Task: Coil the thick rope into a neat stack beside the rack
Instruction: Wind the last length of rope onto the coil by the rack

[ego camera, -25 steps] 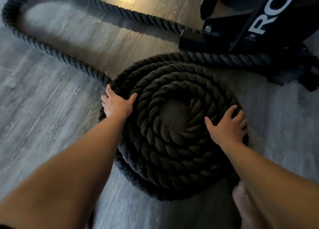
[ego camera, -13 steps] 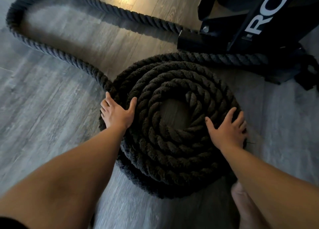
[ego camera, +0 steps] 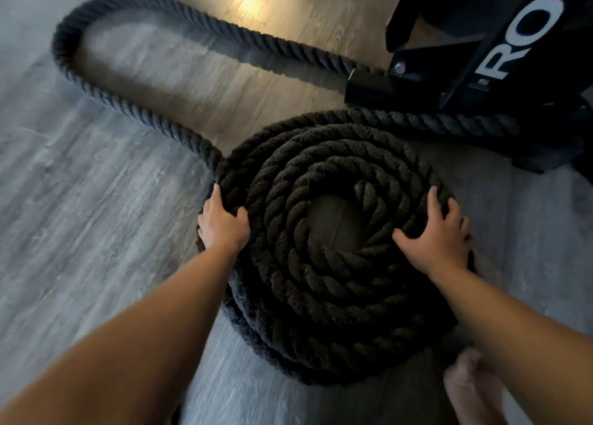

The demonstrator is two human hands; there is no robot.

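Observation:
A thick dark twisted rope (ego camera: 324,299) lies coiled in a round stack of several turns on the wood floor, with a bare patch of floor in its centre. My left hand (ego camera: 223,224) presses flat against the coil's left outer edge, thumb over the top turn. My right hand (ego camera: 438,235) rests on top of the coil's right side, fingers spread. A loose length of rope (ego camera: 106,91) leaves the coil at the upper left, loops far left and runs back to the black rack (ego camera: 500,59) at the upper right.
The rack's black base bears white letters and a bolt (ego camera: 399,68). Another stretch of rope runs along the rack's foot (ego camera: 449,123). A bare foot (ego camera: 471,389) stands at the lower right beside the coil. Grey wood floor (ego camera: 80,216) spreads to the left.
The view has shifted slightly; the loose loop at the upper left looks shorter and nearer. Both hands stay on the coil, the right hand a little further onto the top.

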